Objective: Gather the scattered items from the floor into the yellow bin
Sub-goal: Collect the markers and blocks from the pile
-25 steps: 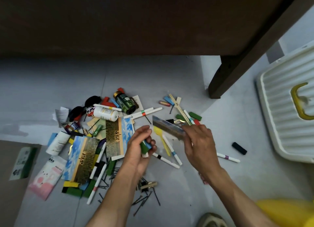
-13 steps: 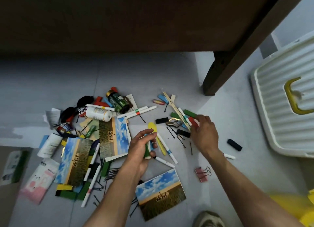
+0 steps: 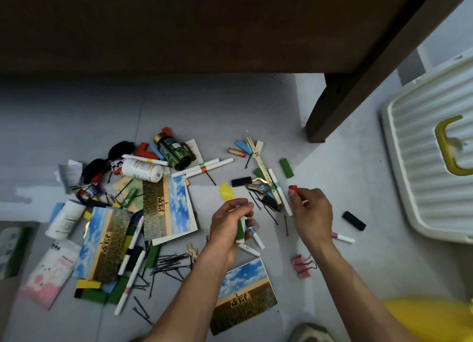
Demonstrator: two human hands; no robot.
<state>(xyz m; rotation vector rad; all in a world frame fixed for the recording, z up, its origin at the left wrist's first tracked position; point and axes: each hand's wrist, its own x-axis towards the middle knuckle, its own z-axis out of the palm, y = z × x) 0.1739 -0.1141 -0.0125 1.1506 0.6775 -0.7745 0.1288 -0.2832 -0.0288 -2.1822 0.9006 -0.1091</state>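
Observation:
My left hand [image 3: 230, 222] grips a green block [image 3: 240, 231] together with a white marker, above the grey floor. My right hand [image 3: 311, 211] pinches a small red block [image 3: 293, 188] lifted just off the floor. Between the hands lie a yellow spoon [image 3: 225, 191], hairpins, a black block [image 3: 241, 181], a wooden ruler [image 3: 261, 162] and markers. A postcard [image 3: 243, 295] lies under my left forearm. The yellow bin [image 3: 430, 318] shows blurred at the bottom right corner.
A pile of postcards, bottles [image 3: 174, 153], blocks and packets covers the floor at left. A dark table leg [image 3: 322, 121] stands behind. A white ribbed lid [image 3: 430, 177] with a yellow handle lies at right. Pink binder clips [image 3: 302, 266] and a black block [image 3: 354, 220] lie near my right arm.
My right hand let the postcard drop to the floor, reached into the blocks by the ruler and lifted a red block back towards me. My left hand kept its hold.

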